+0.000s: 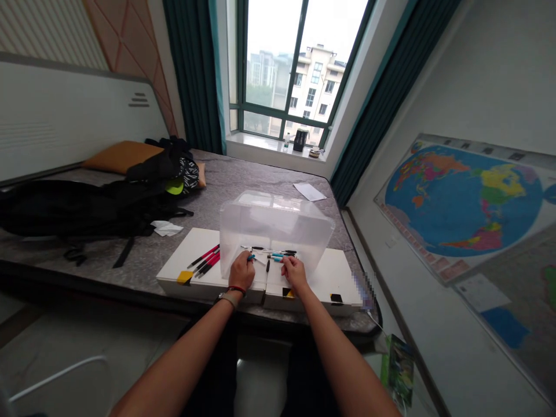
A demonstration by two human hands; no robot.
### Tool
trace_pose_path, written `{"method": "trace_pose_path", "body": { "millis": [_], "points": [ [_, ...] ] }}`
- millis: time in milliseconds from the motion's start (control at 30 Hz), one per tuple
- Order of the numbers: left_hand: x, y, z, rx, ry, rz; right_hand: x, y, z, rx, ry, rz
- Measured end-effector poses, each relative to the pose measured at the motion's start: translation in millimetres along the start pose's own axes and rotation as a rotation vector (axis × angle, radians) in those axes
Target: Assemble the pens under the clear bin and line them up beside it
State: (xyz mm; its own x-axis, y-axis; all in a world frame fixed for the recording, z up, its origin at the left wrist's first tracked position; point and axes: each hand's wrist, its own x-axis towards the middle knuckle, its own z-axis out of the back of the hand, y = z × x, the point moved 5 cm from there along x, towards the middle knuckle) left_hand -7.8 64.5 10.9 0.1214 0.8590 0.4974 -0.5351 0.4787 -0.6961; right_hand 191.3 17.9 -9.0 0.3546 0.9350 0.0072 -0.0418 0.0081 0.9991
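Note:
A clear plastic bin (278,223) lies on its side across two white boxes (336,269), its opening toward me. Several pens lie at the opening, among them black-capped ones and a blue one (277,255). My left hand (241,271) is closed round a small blue-ended pen (251,257) at the left of the opening. Close to the right side of the pens is my right hand (294,272), its fingers pinched together; what they hold, if anything, is too small to tell. Red and black pens (208,262) rest in a group on the left box.
The boxes stand on a grey mattress (217,168). Black bags (82,208), an orange cushion (121,156) and crumpled tissue (166,228) lie at the left. White paper (310,191) is behind the bin. A blurred object with a cable sits at the right edge.

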Motion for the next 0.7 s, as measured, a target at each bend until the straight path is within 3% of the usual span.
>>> {"method": "trace_pose_path", "body": {
  "millis": [300, 400, 567, 700],
  "points": [
    [1, 7, 8.2, -0.114, -0.055, 0.057, -1, 3, -3, -0.261, -0.006, 0.013],
    [1, 7, 7.0, -0.115, -0.038, 0.056, 6, 33, -13, -0.551, 0.071, 0.018],
    [1, 7, 8.0, -0.096, -0.037, 0.069, 42, 120, -30, -0.990, 0.180, 0.152],
    [1, 7, 9.6, -0.094, -0.040, 0.067, 66, 142, -34, -1.423, 0.432, 0.038]
  ]
}}
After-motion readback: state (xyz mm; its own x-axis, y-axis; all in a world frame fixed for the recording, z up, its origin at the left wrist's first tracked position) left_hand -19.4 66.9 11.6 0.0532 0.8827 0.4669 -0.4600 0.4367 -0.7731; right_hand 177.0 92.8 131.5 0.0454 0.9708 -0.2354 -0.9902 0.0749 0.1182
